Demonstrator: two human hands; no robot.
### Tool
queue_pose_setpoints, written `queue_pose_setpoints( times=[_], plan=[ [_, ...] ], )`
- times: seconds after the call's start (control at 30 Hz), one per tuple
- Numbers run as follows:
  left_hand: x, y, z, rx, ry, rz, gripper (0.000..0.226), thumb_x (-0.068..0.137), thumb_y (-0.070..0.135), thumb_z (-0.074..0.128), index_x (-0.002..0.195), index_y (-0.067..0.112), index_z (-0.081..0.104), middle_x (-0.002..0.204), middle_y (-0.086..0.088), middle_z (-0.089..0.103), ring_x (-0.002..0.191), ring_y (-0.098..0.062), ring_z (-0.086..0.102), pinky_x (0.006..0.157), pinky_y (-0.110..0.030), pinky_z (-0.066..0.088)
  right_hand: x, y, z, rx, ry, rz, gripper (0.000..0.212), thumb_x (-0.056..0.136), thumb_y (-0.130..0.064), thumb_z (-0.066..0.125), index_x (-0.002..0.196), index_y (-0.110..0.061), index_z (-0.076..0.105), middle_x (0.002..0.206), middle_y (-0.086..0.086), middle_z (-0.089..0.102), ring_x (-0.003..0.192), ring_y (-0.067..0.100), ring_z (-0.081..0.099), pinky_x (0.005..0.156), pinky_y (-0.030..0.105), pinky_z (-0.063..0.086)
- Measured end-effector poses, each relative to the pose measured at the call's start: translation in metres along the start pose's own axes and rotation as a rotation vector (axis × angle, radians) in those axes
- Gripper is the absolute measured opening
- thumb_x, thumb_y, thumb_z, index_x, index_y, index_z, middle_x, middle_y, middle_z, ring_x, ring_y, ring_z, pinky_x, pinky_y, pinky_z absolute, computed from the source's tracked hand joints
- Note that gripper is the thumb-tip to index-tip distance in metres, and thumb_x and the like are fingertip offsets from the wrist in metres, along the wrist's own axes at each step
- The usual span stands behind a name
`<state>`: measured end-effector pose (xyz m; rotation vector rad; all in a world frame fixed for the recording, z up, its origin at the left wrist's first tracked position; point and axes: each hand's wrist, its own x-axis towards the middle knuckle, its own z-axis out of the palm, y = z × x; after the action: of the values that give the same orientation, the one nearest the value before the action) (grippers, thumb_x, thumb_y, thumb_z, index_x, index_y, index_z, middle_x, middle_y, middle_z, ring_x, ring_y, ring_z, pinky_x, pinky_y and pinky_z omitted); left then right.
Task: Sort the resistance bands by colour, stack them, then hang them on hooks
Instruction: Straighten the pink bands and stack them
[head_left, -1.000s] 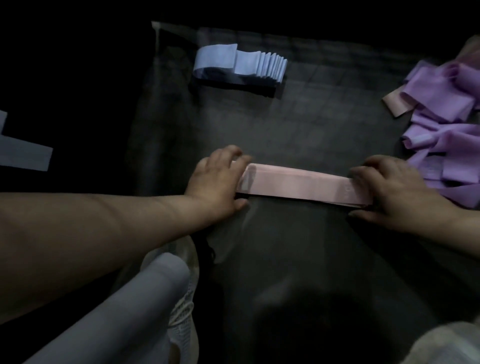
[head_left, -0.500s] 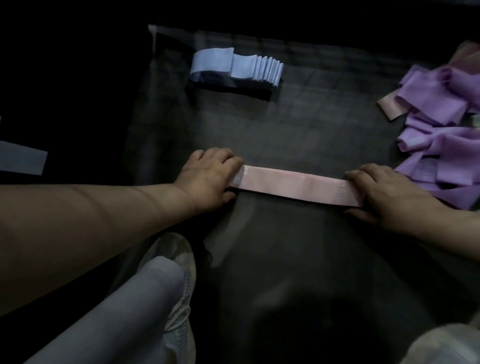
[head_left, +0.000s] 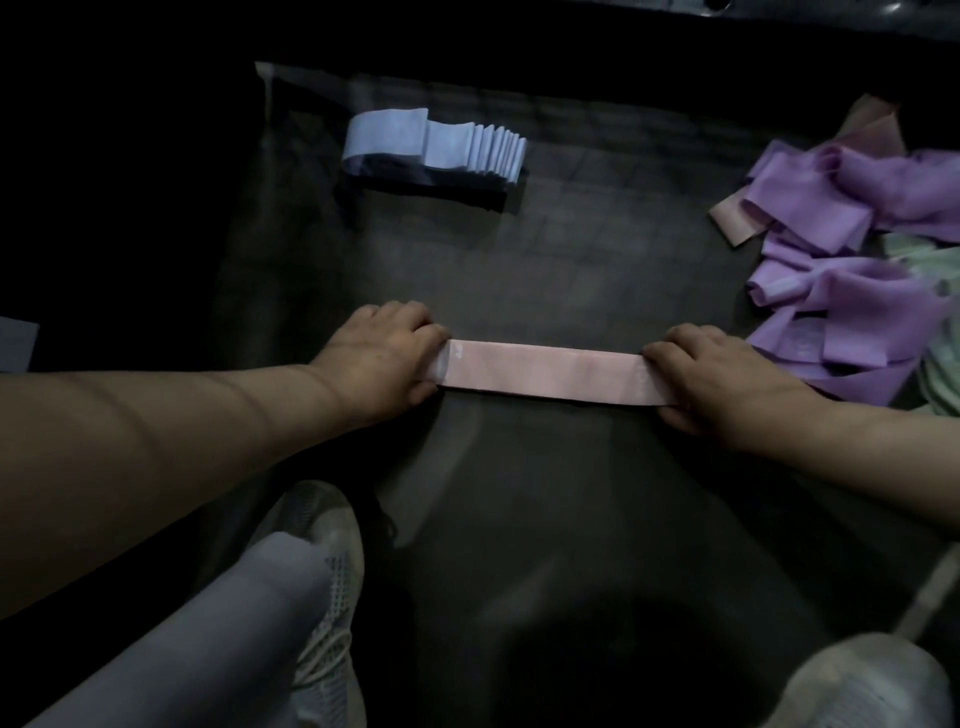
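The left hand (head_left: 384, 358) and right hand (head_left: 719, 376) each grip an end of the pink band (head_left: 550, 371) with curled fingers; between the fingers it should lie flat and untwisted.

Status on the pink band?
Left hand and right hand grip ends of pink band, laid out straight. Blue stack beyond, purple pile right, neither in the way.

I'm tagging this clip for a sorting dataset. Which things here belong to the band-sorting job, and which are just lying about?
Job: pink band, held at its ends by the left hand and right hand; blue stack; purple pile; green bands.
Lying about: dark sheet beneath; white shoes.
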<state>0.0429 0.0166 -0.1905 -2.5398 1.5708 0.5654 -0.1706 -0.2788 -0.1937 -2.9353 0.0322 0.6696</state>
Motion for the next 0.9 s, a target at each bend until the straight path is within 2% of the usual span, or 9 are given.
queue_pose_setpoints(
  times=[0.1, 0.23, 0.33, 0.43, 0.53, 0.6, 0.7, 0.8, 0.9],
  plan=[
    [0.002, 0.002, -0.001, 0.008, 0.004, 0.006, 0.058, 0.079, 0.049, 0.067, 0.129, 0.022, 0.055, 0.121, -0.006, 0.052, 0.109, -0.027, 0.052, 0.09, -0.039, 0.038, 0.005, -0.004, -0.003, 0.005, -0.008, 0.022, 0.066, 0.077, -0.048, 0.071, 0.13, -0.012, 0.052, 0.119, 0.012, 0.052, 0.101, 0.033, 0.053, 0.084, 0.044, 0.051],
    [0.004, 0.001, -0.001, 0.012, 0.004, 0.009, 0.058, 0.082, 0.053, 0.064, 0.131, 0.023, 0.051, 0.123, -0.003, 0.05, 0.112, -0.025, 0.05, 0.093, -0.038, 0.036, 0.011, -0.007, -0.005, 0.048, -0.057, 0.047, 0.061, 0.083, -0.044, 0.068, 0.132, -0.012, 0.052, 0.122, 0.012, 0.048, 0.107, 0.033, 0.051, 0.09, 0.045, 0.048],
    [0.003, 0.001, -0.002, 0.005, -0.005, -0.001, 0.066, 0.078, 0.057, 0.066, 0.133, 0.026, 0.048, 0.127, -0.002, 0.047, 0.115, -0.025, 0.048, 0.096, -0.039, 0.037, 0.006, 0.001, -0.009, 0.104, -0.096, 0.034, 0.078, 0.076, -0.055, 0.072, 0.138, -0.016, 0.044, 0.125, 0.009, 0.044, 0.11, 0.029, 0.048, 0.095, 0.043, 0.047],
    [0.0, 0.008, -0.004, -0.237, 0.04, -0.261, 0.072, 0.078, 0.054, 0.069, 0.138, 0.023, 0.045, 0.136, -0.008, 0.04, 0.126, -0.03, 0.041, 0.105, -0.041, 0.037, -0.006, 0.008, -0.007, 0.269, -0.032, 0.153, 0.085, 0.071, -0.068, 0.067, 0.134, -0.017, 0.042, 0.124, 0.007, 0.044, 0.111, 0.025, 0.047, 0.1, 0.039, 0.044],
    [0.003, 0.016, -0.003, -0.65, 0.106, -0.732, 0.049, 0.093, 0.035, 0.058, 0.136, 0.014, 0.049, 0.138, -0.017, 0.042, 0.127, -0.035, 0.044, 0.11, -0.036, 0.034, -0.019, 0.001, -0.002, 0.687, 0.064, 0.578, 0.049, 0.086, -0.052, 0.063, 0.113, -0.015, 0.048, 0.109, 0.002, 0.054, 0.1, 0.02, 0.054, 0.087, 0.03, 0.043],
    [0.003, 0.019, 0.006, -0.812, 0.087, -0.902, 0.042, 0.094, 0.031, 0.057, 0.131, 0.011, 0.052, 0.135, -0.018, 0.048, 0.121, -0.035, 0.05, 0.106, -0.034, 0.039, -0.023, -0.003, 0.003, 0.846, 0.056, 0.728, 0.038, 0.09, -0.047, 0.064, 0.099, -0.013, 0.052, 0.094, 0.004, 0.064, 0.087, 0.024, 0.061, 0.073, 0.032, 0.046],
    [0.0, 0.025, 0.014, -0.916, 0.08, -0.978, 0.037, 0.089, 0.032, 0.061, 0.12, 0.012, 0.057, 0.126, -0.016, 0.056, 0.11, -0.033, 0.058, 0.101, -0.039, 0.047, -0.022, -0.006, 0.005, 0.902, 0.046, 0.73, 0.032, 0.088, -0.044, 0.069, 0.091, -0.014, 0.058, 0.084, 0.004, 0.068, 0.078, 0.022, 0.064, 0.069, 0.034, 0.049],
    [0.002, 0.027, 0.014, -0.903, 0.078, -0.988, 0.033, 0.089, 0.029, 0.064, 0.117, 0.012, 0.057, 0.123, -0.015, 0.059, 0.107, -0.032, 0.06, 0.098, -0.04, 0.05, -0.019, -0.007, 0.008, 0.879, 0.054, 0.74, 0.028, 0.087, -0.038, 0.071, 0.089, -0.014, 0.057, 0.085, 0.005, 0.067, 0.081, 0.024, 0.063, 0.069, 0.032, 0.047],
    [0.003, 0.026, 0.011, -0.846, 0.066, -0.952, 0.044, 0.087, 0.031, 0.068, 0.123, 0.01, 0.054, 0.126, -0.016, 0.056, 0.114, -0.033, 0.057, 0.101, -0.038, 0.046, -0.018, -0.006, 0.009, 0.75, 0.069, 0.679, 0.041, 0.08, -0.042, 0.076, 0.097, -0.015, 0.05, 0.103, 0.004, 0.059, 0.095, 0.023, 0.057, 0.08, 0.03, 0.043]
  ],
)
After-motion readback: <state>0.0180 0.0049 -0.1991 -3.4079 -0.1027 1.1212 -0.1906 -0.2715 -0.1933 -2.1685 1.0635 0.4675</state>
